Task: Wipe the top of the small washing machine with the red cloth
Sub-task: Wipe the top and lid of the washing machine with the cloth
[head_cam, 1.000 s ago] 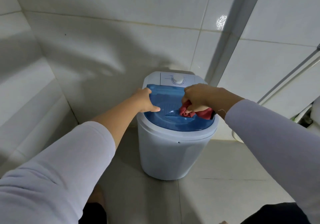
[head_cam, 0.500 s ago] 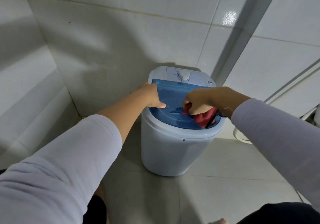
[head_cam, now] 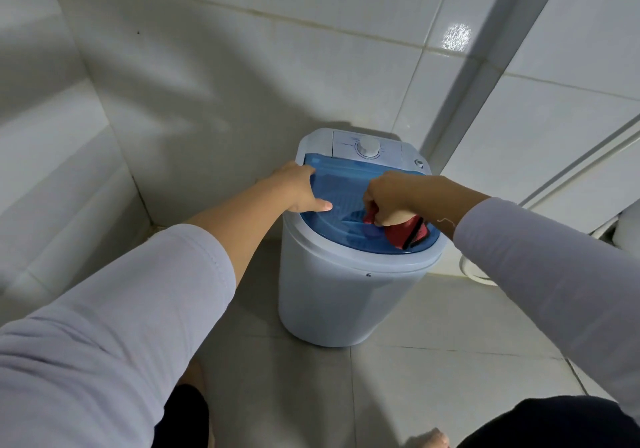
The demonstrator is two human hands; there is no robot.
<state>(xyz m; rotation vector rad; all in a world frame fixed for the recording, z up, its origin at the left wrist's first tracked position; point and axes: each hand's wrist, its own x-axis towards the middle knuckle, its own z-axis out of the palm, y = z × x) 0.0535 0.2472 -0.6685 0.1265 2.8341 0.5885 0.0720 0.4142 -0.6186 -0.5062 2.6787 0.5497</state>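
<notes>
On tiled floor (head_cam: 433, 395), nearest: pale sleeves, both arms reaching forward. Small washing machine (head_cam: 346, 295) standing in wall corner. Left hand (head_cam: 299, 189) resting on left edge of blue lid (head_cam: 346, 184), fingers fairly straight, thumb extended. Right hand (head_cam: 389, 198) curled round red cloth (head_cam: 407, 234), bunched against lid's right front. Farthest: white dial (head_cam: 368, 146) on rear panel.

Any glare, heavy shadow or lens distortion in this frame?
Head view: one small glare spot on the wall tile; soft arm shadows across the left wall; wide-angle bending of grout lines; washing machine, red cloth and both hands evenly lit, sharp.
</notes>
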